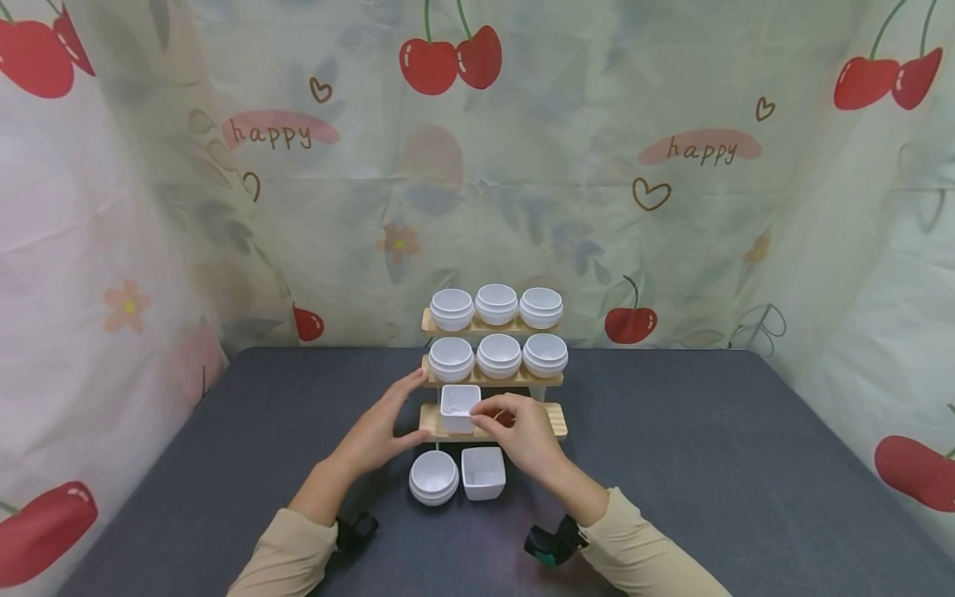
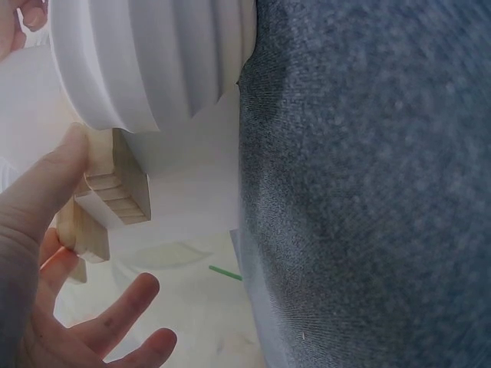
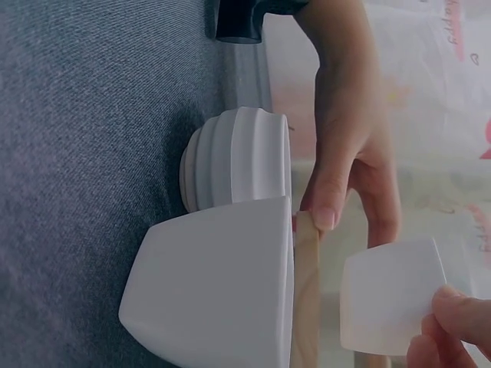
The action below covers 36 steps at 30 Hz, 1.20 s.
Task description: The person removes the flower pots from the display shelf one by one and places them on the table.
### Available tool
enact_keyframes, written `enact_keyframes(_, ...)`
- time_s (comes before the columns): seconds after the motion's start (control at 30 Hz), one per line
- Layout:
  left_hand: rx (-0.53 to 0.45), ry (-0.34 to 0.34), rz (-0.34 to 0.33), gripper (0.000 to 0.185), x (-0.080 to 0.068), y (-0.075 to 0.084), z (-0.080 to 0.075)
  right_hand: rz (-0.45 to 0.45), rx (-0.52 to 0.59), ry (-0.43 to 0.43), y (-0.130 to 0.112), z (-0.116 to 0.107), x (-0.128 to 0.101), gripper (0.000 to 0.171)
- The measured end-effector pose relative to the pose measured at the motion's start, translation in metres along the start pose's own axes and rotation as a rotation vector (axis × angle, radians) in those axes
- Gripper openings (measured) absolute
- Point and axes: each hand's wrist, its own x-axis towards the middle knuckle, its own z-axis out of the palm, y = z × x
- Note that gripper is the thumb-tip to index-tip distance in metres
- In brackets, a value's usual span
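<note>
1. Two hands met at a wooden rack (image 1: pixel 555 419) in the head view; the right hand (image 1: pixel 522 433) pinched a square cup (image 1: pixel 459 408) on its lowest shelf.
2. Left hand (image 2: pixel 54 253), fingers relaxed, touched the rack's end.
3. Right fingertips (image 3: pixel 453 326) gripped the cup's rim.

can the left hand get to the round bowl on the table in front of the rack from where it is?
Probably yes. The left hand rests on the wooden rack just above the round bowl, and nothing lies between them; the square bowl sits clear beside it.
</note>
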Motion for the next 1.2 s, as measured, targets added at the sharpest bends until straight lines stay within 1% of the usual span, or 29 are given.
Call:
enact_keyframes(0.33, 0.008, 0.008, 0.003, 0.081, -0.001, 0.001, 0.000, 0.022, 0.019, -0.007, 0.002, -0.006, -0.004, 0.008)
enact_keyframes(0.53, 0.009, 0.024, 0.029, 0.082, -0.001, -0.001, 0.001, 0.005, 0.010, 0.025, 0.003, -0.010, -0.006, 0.007)
enact_keyframes(0.7, 0.011, 0.025, 0.028, 0.082, 0.000, -0.002, 0.001, -0.025, -0.014, 0.054, 0.003, -0.014, -0.009, 0.006)
enact_keyframes(0.9, 0.011, 0.021, 0.023, 0.083, 0.000, -0.002, 0.001, -0.034, -0.028, 0.051, 0.004, -0.017, -0.011, 0.006)
enact_keyframes(1.2, 0.009, 0.014, 0.021, 0.082, -0.001, -0.001, 0.001, -0.020, -0.030, 0.061, 0.005, -0.023, -0.013, 0.007)
